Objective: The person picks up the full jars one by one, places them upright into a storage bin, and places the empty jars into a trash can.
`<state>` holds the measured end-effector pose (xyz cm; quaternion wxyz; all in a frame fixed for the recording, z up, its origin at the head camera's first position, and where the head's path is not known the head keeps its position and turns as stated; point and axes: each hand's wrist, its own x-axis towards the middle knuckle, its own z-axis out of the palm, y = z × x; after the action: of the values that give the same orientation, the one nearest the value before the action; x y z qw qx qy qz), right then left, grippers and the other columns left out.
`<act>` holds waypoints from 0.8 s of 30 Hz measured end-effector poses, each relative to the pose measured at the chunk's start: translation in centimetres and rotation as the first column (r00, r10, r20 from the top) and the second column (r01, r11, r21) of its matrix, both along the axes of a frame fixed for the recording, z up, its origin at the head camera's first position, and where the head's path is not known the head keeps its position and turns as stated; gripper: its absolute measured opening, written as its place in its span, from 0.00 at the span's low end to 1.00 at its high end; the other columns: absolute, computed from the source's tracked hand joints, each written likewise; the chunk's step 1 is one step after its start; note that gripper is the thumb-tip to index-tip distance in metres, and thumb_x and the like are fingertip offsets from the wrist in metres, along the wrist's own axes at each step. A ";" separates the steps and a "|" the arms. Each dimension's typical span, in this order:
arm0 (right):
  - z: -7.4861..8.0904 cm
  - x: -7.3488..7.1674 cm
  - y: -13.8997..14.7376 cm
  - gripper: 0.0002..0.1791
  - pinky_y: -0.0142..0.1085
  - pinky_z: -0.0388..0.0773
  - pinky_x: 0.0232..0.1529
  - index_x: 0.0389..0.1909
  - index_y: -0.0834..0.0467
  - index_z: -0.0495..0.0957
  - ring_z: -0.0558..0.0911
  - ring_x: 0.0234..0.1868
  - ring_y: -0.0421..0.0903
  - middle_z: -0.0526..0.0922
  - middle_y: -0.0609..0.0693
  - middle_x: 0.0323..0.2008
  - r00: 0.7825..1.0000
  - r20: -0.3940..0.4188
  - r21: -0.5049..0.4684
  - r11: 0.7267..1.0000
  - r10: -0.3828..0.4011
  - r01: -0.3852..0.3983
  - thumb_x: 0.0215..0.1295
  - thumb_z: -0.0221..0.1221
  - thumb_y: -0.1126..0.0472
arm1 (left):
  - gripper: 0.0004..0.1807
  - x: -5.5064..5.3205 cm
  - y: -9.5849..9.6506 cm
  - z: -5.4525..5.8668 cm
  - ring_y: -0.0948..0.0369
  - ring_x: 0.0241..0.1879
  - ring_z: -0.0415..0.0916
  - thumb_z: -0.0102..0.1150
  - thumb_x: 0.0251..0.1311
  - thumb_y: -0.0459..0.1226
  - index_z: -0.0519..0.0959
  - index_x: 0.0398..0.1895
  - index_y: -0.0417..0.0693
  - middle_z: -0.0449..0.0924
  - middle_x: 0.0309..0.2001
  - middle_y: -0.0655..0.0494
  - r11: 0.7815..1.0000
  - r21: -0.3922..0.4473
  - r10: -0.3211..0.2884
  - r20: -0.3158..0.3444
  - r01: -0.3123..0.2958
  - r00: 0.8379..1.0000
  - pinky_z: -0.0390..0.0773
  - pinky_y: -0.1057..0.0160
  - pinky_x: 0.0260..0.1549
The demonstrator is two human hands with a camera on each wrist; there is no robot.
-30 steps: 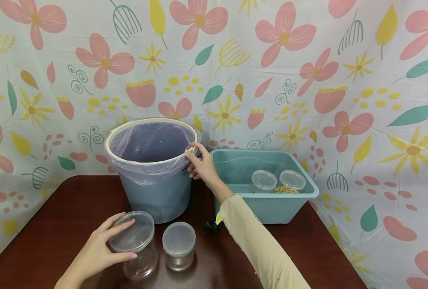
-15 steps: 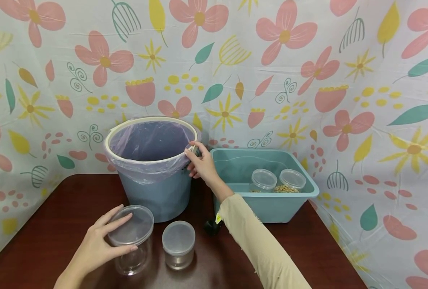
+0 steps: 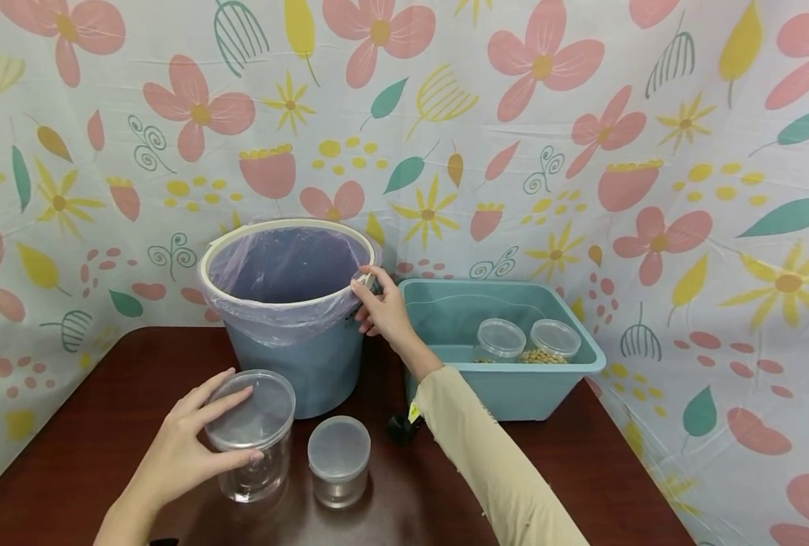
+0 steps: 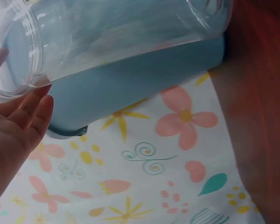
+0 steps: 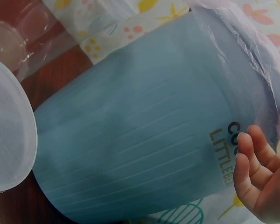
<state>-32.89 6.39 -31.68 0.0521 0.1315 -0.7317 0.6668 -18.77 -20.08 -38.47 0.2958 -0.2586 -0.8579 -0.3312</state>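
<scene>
In the head view my left hand (image 3: 179,444) holds a large clear lidded jar (image 3: 257,470) around its lid, thumb on the near side and fingers on the far side. The left wrist view shows that jar (image 4: 116,37) with its see-through wall. My right hand (image 3: 385,307) pinches the cream rim ring (image 3: 288,306) of a blue trash bin (image 3: 302,371) at its right side. A thin purple-tinted liner (image 3: 274,326) folds over the rim. Dark and tan lettering marks the bin (image 5: 144,121) in the right wrist view.
A smaller clear jar (image 3: 339,462) with a frosted lid stands right of the large one. The teal tub (image 3: 513,390) at right contains two lidded jars, one (image 3: 550,345) with beige pieces. Behind the dark wooden table (image 3: 104,425) hangs a floral curtain (image 3: 445,136).
The large jar has risen slightly and moved away from me with my left hand, its base now farther back. My right hand stays on the bin's rim.
</scene>
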 end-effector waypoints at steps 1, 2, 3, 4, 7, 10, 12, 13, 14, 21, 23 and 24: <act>0.0 0.0 0.0 0.19 0.35 0.69 0.10 0.54 0.47 0.68 0.71 0.08 0.44 0.73 0.54 0.12 1.000 0.000 0.001 1.000 0.000 0.000 0.62 0.54 0.50 | 0.41 0.0 0.1 0.3 0.58 0.54 0.62 0.79 0.18 0.48 0.79 0.48 0.51 0.65 0.58 0.54 1.000 -0.002 0.001 -0.002 -0.001 1.000 0.56 0.69 0.47; 0.0 0.0 0.0 0.19 0.36 0.70 0.10 0.54 0.47 0.68 0.71 0.08 0.44 0.73 0.54 0.12 1.000 -0.001 0.003 1.000 -0.001 0.001 0.62 0.54 0.50 | 0.41 0.0 0.1 0.5 0.58 0.54 0.62 0.79 0.18 0.49 0.79 0.48 0.51 0.66 0.58 0.54 1.000 -0.007 0.003 -0.008 -0.003 1.000 0.55 0.68 0.47; 0.0 0.0 0.0 0.19 0.37 0.70 0.11 0.53 0.47 0.68 0.71 0.08 0.44 0.73 0.54 0.12 1.000 -0.002 0.005 1.000 -0.002 0.002 0.62 0.54 0.50 | 0.41 0.0 0.1 0.8 0.58 0.54 0.62 0.79 0.17 0.49 0.79 0.48 0.51 0.66 0.58 0.54 1.000 -0.010 0.004 -0.013 -0.004 1.000 0.55 0.67 0.47; 0.0 0.0 0.0 0.19 0.37 0.70 0.11 0.53 0.47 0.69 0.71 0.08 0.44 0.74 0.55 0.12 1.000 -0.003 0.008 1.000 -0.004 0.004 0.62 0.54 0.50 | 0.41 0.0 0.2 1.0 0.58 0.54 0.62 0.79 0.17 0.49 0.79 0.47 0.51 0.66 0.57 0.54 1.000 -0.011 0.002 -0.019 -0.002 1.000 0.55 0.67 0.47; -0.1 0.0 0.0 0.18 0.36 0.69 0.10 0.53 0.46 0.69 0.71 0.08 0.44 0.74 0.55 0.12 1.000 -0.007 0.009 1.000 -0.005 0.005 0.62 0.54 0.50 | 0.42 0.0 0.2 1.8 0.58 0.54 0.62 0.79 0.16 0.48 0.79 0.47 0.51 0.67 0.57 0.52 1.000 -0.014 -0.006 -0.038 0.006 0.999 0.55 0.68 0.48; -0.1 0.0 0.0 0.18 0.34 0.69 0.10 0.53 0.46 0.69 0.71 0.08 0.44 0.74 0.56 0.12 1.000 -0.009 0.004 1.000 0.000 0.000 0.61 0.54 0.50 | 0.42 0.1 0.1 2.5 0.58 0.54 0.62 0.79 0.16 0.47 0.79 0.47 0.50 0.67 0.57 0.52 1.000 -0.015 -0.010 -0.054 0.010 0.999 0.55 0.68 0.48; -0.1 0.0 0.0 0.19 0.34 0.68 0.10 0.53 0.47 0.69 0.71 0.08 0.44 0.73 0.56 0.12 1.000 -0.008 0.000 1.000 0.006 -0.006 0.62 0.54 0.51 | 0.42 0.1 0.1 3.0 0.58 0.54 0.63 0.80 0.15 0.46 0.79 0.47 0.50 0.67 0.56 0.51 1.000 -0.012 -0.009 -0.061 0.008 0.998 0.55 0.68 0.48; -0.1 0.0 0.0 0.19 0.34 0.68 0.10 0.53 0.47 0.69 0.71 0.08 0.44 0.73 0.56 0.12 1.000 -0.008 0.000 1.000 0.008 -0.008 0.62 0.54 0.51 | 0.42 0.1 0.1 3.3 0.58 0.54 0.63 0.80 0.15 0.46 0.79 0.47 0.50 0.67 0.56 0.51 1.000 -0.011 -0.007 -0.064 0.006 0.998 0.55 0.68 0.48; -0.1 0.0 0.0 0.19 0.34 0.69 0.10 0.53 0.47 0.68 0.71 0.08 0.44 0.73 0.56 0.12 1.000 -0.008 0.001 1.000 0.009 -0.009 0.62 0.54 0.51 | 0.41 0.1 0.1 3.5 0.58 0.54 0.63 0.80 0.15 0.46 0.79 0.47 0.50 0.68 0.56 0.52 1.000 -0.009 -0.004 -0.066 0.004 0.998 0.56 0.68 0.48; 0.0 -0.1 0.1 0.21 0.36 0.69 0.11 0.55 0.49 0.67 0.71 0.08 0.45 0.74 0.61 0.14 1.000 -0.002 -0.002 1.000 0.020 -0.020 0.62 0.54 0.51 | 0.41 0.1 0.2 5.6 0.57 0.54 0.63 0.80 0.14 0.43 0.79 0.47 0.49 0.68 0.56 0.52 1.000 -0.006 -0.006 -0.093 0.006 0.996 0.57 0.65 0.46; 0.0 -0.1 0.1 0.21 0.37 0.69 0.11 0.55 0.49 0.67 0.71 0.09 0.45 0.74 0.61 0.14 1.000 -0.001 -0.001 1.000 0.022 -0.022 0.62 0.54 0.50 | 0.41 0.1 0.3 6.2 0.56 0.53 0.64 0.80 0.14 0.42 0.79 0.47 0.49 0.68 0.56 0.52 1.000 -0.010 -0.007 -0.099 0.006 0.995 0.58 0.65 0.46; 0.0 -0.1 0.1 0.21 0.37 0.69 0.11 0.55 0.49 0.67 0.71 0.09 0.45 0.74 0.61 0.14 1.000 -0.001 0.000 1.000 0.023 -0.023 0.62 0.54 0.50 | 0.41 0.2 0.3 6.4 0.56 0.53 0.64 0.80 0.14 0.42 0.79 0.47 0.49 0.68 0.56 0.51 1.000 -0.013 -0.006 -0.101 0.005 0.995 0.58 0.66 0.46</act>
<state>-32.96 6.52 -31.69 0.0448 0.1403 -0.7300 0.6674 -18.62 -19.78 -32.03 0.3363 -0.2793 -0.8431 -0.3132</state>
